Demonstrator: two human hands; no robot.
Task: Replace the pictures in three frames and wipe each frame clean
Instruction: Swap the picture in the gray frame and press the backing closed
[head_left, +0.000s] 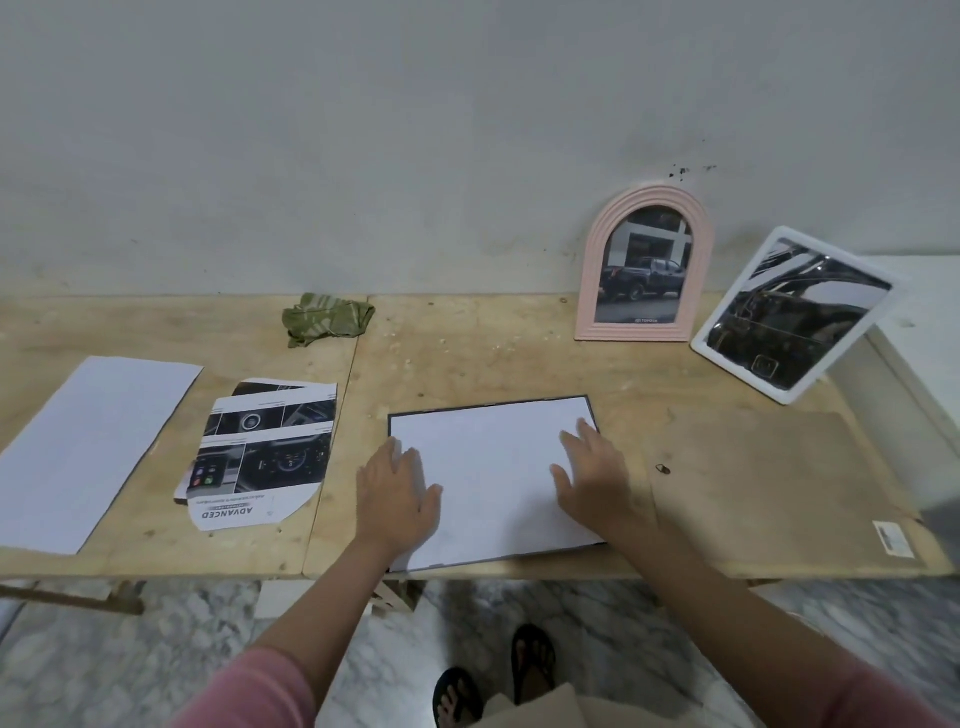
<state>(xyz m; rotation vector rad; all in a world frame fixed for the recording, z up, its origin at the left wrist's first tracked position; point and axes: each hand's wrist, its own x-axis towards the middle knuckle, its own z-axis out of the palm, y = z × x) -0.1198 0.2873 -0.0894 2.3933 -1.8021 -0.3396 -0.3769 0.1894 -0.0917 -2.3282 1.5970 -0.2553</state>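
Observation:
A black-edged rectangular frame (592, 402) lies flat at the table's front middle, filled by a white sheet (493, 467). My left hand (397, 493) rests flat on the sheet's left side, fingers straight. My right hand (595, 478) presses flat on its right side. A pink arched frame (589, 291) with a truck picture leans on the wall at the back right. Beside it a white rectangular frame (698, 340) with a dark car picture stands tilted. A crumpled green cloth (324, 318) lies at the back middle.
Cut car-brochure pictures (265, 452) lie left of the black frame, and a white sheet (88, 447) lies further left. A brown backing board (769, 488) lies at the right with a small dark clip (663, 470) on it. My sandalled feet (493, 675) stand on the marble floor.

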